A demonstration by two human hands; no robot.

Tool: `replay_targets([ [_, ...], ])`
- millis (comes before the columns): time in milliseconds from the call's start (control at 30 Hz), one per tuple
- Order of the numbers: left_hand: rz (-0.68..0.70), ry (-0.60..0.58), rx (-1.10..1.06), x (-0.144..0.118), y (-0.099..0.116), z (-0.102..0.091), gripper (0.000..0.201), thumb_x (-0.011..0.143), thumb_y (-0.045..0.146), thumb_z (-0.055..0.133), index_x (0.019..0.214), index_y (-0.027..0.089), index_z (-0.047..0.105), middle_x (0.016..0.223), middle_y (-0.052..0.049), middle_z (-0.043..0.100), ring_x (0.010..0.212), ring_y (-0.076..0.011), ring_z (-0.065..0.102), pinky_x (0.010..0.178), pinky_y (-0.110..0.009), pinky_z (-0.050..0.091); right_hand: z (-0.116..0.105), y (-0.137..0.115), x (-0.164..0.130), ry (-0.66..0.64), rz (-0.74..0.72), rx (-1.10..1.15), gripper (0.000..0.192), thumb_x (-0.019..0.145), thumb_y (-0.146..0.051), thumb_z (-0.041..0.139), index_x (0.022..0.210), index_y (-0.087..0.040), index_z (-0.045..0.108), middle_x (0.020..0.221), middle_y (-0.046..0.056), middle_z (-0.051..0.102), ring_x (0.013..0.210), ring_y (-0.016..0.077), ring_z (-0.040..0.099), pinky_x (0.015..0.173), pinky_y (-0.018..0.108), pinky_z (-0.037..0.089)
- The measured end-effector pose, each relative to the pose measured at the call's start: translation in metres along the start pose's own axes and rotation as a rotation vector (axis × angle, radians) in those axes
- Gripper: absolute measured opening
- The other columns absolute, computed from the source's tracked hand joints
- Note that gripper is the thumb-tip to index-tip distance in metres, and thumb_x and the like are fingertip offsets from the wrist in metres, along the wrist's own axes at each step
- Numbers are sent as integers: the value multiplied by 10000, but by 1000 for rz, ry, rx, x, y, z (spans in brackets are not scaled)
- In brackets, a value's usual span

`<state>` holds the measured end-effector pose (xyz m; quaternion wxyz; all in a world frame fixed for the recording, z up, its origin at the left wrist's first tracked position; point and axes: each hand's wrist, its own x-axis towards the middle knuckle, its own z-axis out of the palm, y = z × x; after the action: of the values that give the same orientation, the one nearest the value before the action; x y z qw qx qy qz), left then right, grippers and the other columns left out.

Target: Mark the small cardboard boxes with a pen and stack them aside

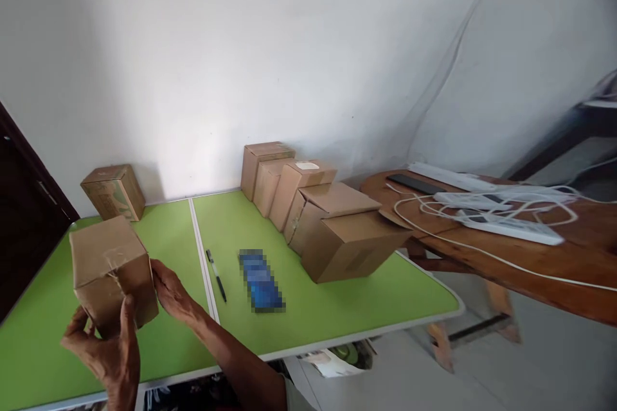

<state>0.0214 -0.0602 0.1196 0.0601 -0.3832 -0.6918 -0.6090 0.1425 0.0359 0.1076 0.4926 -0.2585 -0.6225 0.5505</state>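
A brown cardboard box (110,263), with tape along its near edge, is held between both hands above the left part of the green table (178,347). My left hand (106,347) grips its near lower side, thumb up against the front face. On the box's right side lies my right hand (168,289), its fingers partly hidden behind the box. A pen (216,276) and a pixelated blue rectangular object (261,281) lie on the table to the right of my hands.
Another cardboard box (114,192) stands at the back left by the wall. Several cardboard boxes (357,244) form a row on the right. A wooden table (592,289) beyond carries white power strips (515,228) with tangled cables.
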Motion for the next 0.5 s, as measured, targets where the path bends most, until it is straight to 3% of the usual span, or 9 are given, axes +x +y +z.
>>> replay_targets([
  [67,-45,66,-11,-9,-16,8,824,706,740,890,1244,232,527,1268,-121,509,1217,-388,618,884,-597,660,7,13,16,-59,82,76,429,1157,-422,456,1330,-221,793,1185,71,830,1122,261,793,1046,464,647],
  [133,-22,22,28,-16,-37,13,821,715,765,853,1255,232,540,1267,-123,506,1245,-410,596,922,-641,648,5,29,25,-45,130,55,422,1135,-491,508,1160,-207,819,980,42,814,984,250,781,938,431,658],
  [200,5,-18,111,-20,-60,19,997,686,813,837,1411,209,514,1335,-162,506,1295,-460,563,973,-715,616,-1,44,29,18,147,12,442,1111,-554,540,1012,-206,794,871,27,762,925,239,745,880,389,633],
  [267,8,-45,186,-21,-79,27,1320,627,846,860,1647,187,342,1511,-240,442,1424,-537,468,1075,-806,536,-7,56,29,78,150,-25,475,1089,-612,539,899,-217,724,806,12,691,857,228,695,821,361,595],
  [333,-12,-96,218,-16,-94,40,1553,607,832,892,1773,183,98,1688,-307,291,1559,-595,322,1175,-851,437,-11,65,26,124,144,-60,508,1072,-667,514,826,-237,627,758,-12,595,771,208,617,762,346,548],
  [400,-100,-154,215,-6,-104,58,1641,640,802,903,1796,181,-83,1786,-343,140,1635,-621,212,1210,-856,401,-11,73,20,161,130,-90,518,1063,-711,491,823,-257,557,751,-33,512,721,192,542,731,340,510],
  [500,-251,-169,225,20,-111,96,1641,692,738,905,1778,137,-168,1815,-392,49,1649,-646,207,1185,-841,441,-8,87,8,235,103,-122,486,1064,-729,486,915,-272,553,825,-24,527,748,201,545,745,351,519],
])
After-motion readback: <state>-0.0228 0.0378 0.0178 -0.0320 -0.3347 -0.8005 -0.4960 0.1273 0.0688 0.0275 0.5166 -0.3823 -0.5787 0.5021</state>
